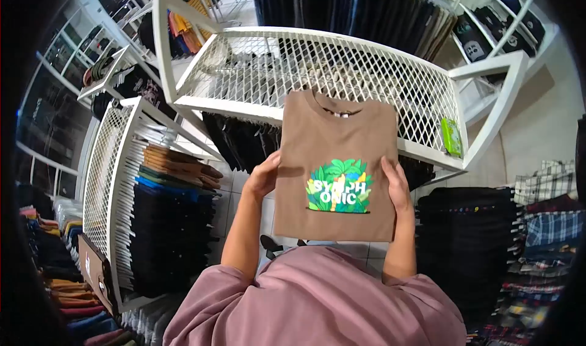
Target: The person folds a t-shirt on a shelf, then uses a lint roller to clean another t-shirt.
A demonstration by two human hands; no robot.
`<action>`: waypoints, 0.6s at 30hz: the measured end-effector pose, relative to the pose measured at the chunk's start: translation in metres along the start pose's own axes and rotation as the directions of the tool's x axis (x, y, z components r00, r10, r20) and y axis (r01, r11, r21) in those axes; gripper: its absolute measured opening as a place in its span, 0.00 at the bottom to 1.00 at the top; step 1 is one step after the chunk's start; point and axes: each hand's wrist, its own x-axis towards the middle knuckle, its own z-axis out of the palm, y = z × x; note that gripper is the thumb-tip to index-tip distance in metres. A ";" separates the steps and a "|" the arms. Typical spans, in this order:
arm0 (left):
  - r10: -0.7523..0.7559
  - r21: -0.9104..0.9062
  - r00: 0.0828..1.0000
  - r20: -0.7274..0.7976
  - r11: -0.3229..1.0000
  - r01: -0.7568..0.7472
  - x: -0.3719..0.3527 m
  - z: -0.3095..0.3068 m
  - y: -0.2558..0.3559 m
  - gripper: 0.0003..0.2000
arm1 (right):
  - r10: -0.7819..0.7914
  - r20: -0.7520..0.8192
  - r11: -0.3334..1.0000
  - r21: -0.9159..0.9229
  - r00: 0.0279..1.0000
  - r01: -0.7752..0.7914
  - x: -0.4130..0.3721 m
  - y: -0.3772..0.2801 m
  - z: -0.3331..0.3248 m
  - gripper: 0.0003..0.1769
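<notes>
Holding folded brown T-shirt [342, 135] in front of white mesh shelf's [244, 105] near edge, print reading "SYMPH ONIC", left hand [264, 175] and right hand [397, 185] clamping opposite sides, green packet [451, 138] by shelf's near right corner, dark hanging clothes [168, 239] left.

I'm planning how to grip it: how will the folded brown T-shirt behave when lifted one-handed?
The folded brown T-shirt looks like soft cloth, so it would probably sag or unfold. Its thin folded shape suggests little weight.
</notes>
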 end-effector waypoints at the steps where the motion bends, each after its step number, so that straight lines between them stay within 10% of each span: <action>1: 0.025 -0.064 0.997 -0.079 0.998 -0.030 0.002 0.015 0.006 0.34 | -0.020 0.019 0.996 -0.081 1.000 0.022 -0.001 0.003 0.002 0.28; 4: 0.111 0.344 0.982 -0.151 0.938 -0.053 -0.007 0.037 0.016 0.32 | -0.064 0.084 0.998 -0.014 0.994 0.065 -0.010 -0.003 0.035 0.28; 14: 0.504 0.236 0.760 -0.410 0.864 -0.445 -0.216 -0.042 0.050 0.37 | 0.092 0.513 0.995 -0.029 0.853 -0.091 -0.014 0.042 0.231 0.27; 16: 0.586 0.554 0.606 -0.538 0.788 -0.269 -0.268 -0.051 0.054 0.37 | 0.184 0.608 0.983 -0.101 0.773 -0.155 -0.024 0.049 0.289 0.27; 18: 0.442 0.450 0.575 -0.688 0.882 -0.139 -0.325 -0.046 0.065 0.35 | 0.214 0.712 0.977 -0.158 0.669 -0.144 -0.038 0.071 0.347 0.26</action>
